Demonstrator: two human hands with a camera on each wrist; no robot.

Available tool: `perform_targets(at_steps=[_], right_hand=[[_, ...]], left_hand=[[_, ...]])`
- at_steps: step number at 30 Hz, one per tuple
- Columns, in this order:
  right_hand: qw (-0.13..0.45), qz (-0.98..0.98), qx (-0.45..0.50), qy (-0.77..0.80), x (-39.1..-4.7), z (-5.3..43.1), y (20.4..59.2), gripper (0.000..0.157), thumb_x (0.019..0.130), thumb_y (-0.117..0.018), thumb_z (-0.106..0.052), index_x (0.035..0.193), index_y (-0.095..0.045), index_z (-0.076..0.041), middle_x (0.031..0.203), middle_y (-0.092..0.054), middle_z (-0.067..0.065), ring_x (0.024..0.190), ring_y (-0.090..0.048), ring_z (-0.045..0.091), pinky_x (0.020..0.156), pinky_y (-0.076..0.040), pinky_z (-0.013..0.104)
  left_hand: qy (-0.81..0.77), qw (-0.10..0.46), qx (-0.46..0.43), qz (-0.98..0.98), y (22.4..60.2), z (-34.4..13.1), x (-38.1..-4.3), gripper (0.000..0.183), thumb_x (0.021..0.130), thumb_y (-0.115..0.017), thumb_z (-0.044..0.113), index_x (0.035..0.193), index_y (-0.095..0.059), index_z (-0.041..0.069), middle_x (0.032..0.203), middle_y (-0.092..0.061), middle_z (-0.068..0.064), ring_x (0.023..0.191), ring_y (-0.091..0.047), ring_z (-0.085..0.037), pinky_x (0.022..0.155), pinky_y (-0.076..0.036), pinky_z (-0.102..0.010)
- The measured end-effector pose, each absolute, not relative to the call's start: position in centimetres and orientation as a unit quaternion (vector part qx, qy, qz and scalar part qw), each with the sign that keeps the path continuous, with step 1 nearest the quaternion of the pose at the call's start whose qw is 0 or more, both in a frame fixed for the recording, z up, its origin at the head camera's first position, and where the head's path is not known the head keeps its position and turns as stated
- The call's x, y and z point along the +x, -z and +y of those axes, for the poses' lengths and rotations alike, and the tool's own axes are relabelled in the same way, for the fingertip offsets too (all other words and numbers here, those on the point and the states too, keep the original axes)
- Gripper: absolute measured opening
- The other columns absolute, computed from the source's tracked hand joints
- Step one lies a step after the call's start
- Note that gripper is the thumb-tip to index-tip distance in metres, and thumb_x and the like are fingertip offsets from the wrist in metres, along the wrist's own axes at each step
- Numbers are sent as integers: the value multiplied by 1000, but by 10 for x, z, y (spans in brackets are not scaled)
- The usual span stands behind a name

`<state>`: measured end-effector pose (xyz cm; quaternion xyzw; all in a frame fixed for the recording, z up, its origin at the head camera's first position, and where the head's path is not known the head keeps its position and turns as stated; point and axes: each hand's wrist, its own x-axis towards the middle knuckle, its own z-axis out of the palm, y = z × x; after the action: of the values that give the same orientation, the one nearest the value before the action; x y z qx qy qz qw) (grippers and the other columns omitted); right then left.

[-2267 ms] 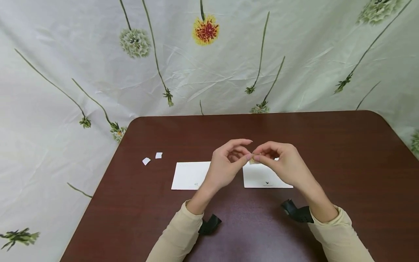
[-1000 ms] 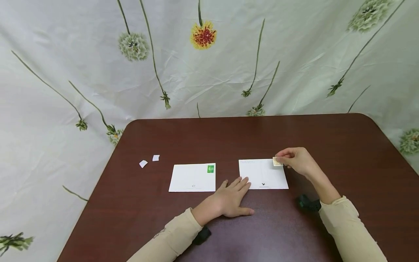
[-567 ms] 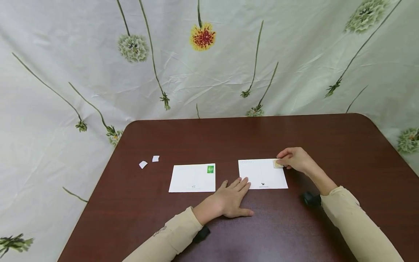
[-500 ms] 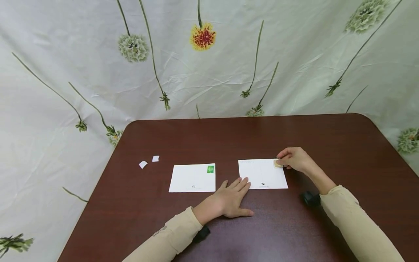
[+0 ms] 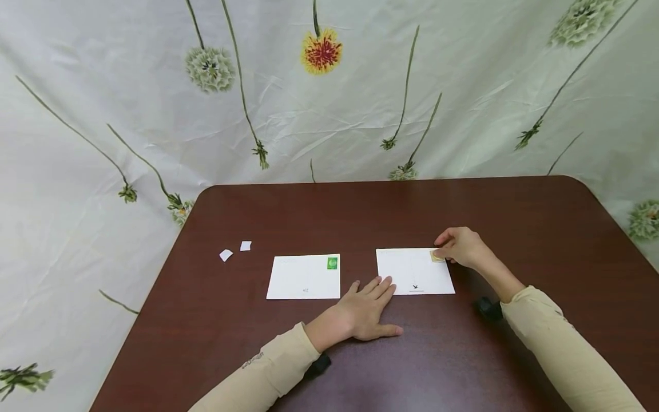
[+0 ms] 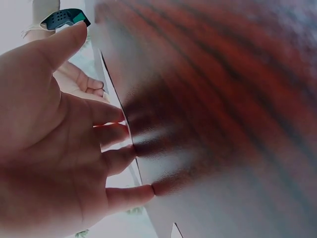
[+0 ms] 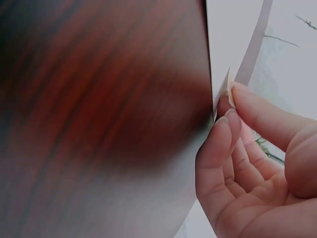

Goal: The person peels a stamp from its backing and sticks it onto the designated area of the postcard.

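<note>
My right hand pinches a small tan stamp between thumb and index finger at the far right corner of a white postcard. In the right wrist view the stamp stands on edge against the thumb, close over the postcard; whether all of it touches cannot be told. My left hand lies flat with fingers spread, its fingertips on the near left corner of that postcard. To the left lies a second white postcard bearing a green stamp at its far right corner.
Two small white paper scraps, a left one and a right one, lie on the brown table at the left. Behind it hangs a flower-print cloth. Dark wrist cameras sit under both wrists.
The hands, earlier together at the tan stamp, have parted. My left hand came down onto the right postcard's near left corner; my right hand carried the stamp right and lowered it to the far corner.
</note>
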<state>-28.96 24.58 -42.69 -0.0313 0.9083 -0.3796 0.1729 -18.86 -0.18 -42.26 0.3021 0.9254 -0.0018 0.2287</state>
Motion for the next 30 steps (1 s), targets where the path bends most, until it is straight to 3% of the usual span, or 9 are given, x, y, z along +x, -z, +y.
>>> perform_targets(at_steps=[30], right_hand=[[178,918,0,355,-292,236,419,22,85,-71,-9,98,-60,4,83,-64,14,70,-61,22,61,-52,32]], left_hand=[[19,229,304,925,420,0,-190,85,89,-42,68,153,-21,16,158,-13,3,143,-10,-12,110,-21,-46]])
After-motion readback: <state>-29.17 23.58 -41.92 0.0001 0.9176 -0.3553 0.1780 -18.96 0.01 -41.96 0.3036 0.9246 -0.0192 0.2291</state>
